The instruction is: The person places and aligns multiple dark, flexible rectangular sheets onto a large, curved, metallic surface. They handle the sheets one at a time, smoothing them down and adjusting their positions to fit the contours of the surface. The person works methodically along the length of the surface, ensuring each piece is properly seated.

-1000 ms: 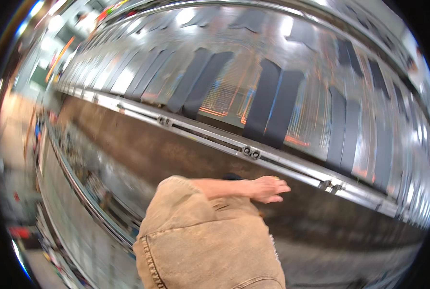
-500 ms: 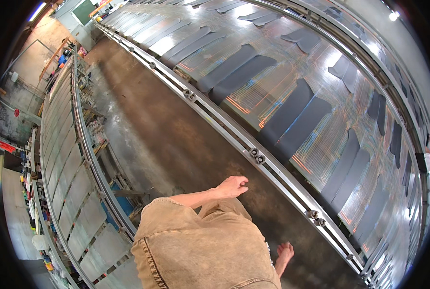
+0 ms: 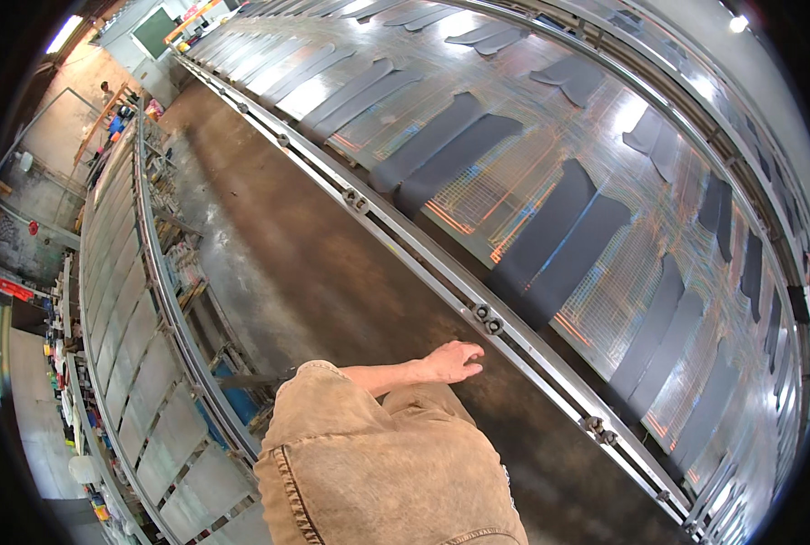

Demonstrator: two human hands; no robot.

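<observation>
My left hand (image 3: 453,361) hangs in front of my brown garment (image 3: 391,459), over the dark floor. Its fingers are loosely bent and apart, and nothing shows in them. Nearest to it runs the metal rail (image 3: 416,255) along the side of a long table, with a pair of small round fittings (image 3: 488,318) just beyond the fingertips; I see a gap between hand and rail. On the table (image 3: 478,202) lie rows of dark grey flat pieces (image 3: 548,238), mostly in pairs, over a surface marked with coloured lines. My right hand is out of view.
A brown, stained aisle floor (image 3: 269,209) stretches ahead between two long tables. On the left, a second table (image 3: 142,363) carries grey rectangular panels, and clutter fills the space under its rail. Far off by the left wall, a person (image 3: 106,91) is partly visible.
My left hand has swung slightly forward and right, towards the rail. My right hand, low at the right of my body before, has left the view. A distant person has come into sight.
</observation>
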